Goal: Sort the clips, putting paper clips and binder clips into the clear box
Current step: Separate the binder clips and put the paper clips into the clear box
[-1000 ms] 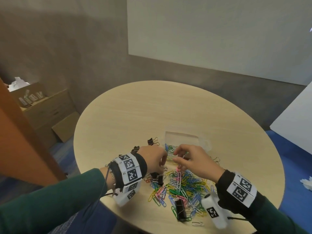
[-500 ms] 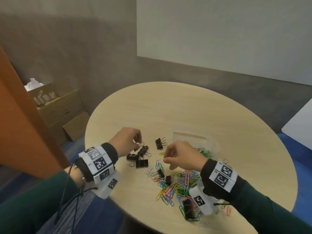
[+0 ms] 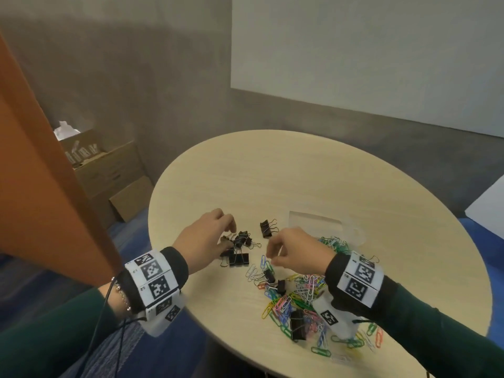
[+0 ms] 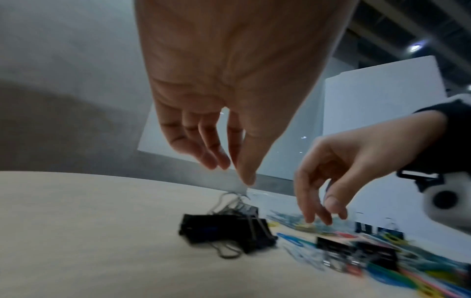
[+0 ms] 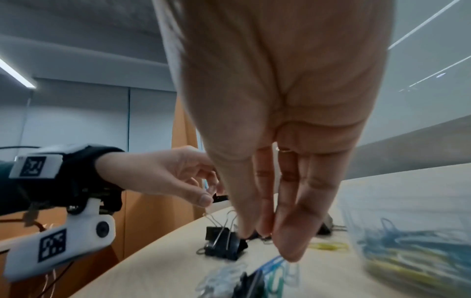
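On the round table (image 3: 300,173), several black binder clips (image 3: 240,249) lie bunched at the left. My left hand (image 3: 227,233) hovers just above them with relaxed fingers, and the left wrist view shows nothing in that hand (image 4: 233,171) over the clips (image 4: 224,231). One more binder clip (image 3: 266,229) lies apart beside the clear box (image 3: 313,216), which holds some paper clips. My right hand (image 3: 270,255) points its fingers down over loose paper clips (image 3: 263,264); in the right wrist view the hand (image 5: 265,238) shows nothing between its fingers. A coloured paper clip pile (image 3: 294,296) spreads under my right wrist.
A large binder clip (image 3: 297,323) and two small ones (image 3: 274,281) lie in the pile near the table's front edge. Cardboard boxes (image 3: 109,173) stand on the floor at the left, beside an orange panel (image 3: 41,186). The far half of the table is bare wood.
My left hand has left the pile and moved left to the bunch of binder clips. My right hand has dropped from beside the box toward the loose paper clips.
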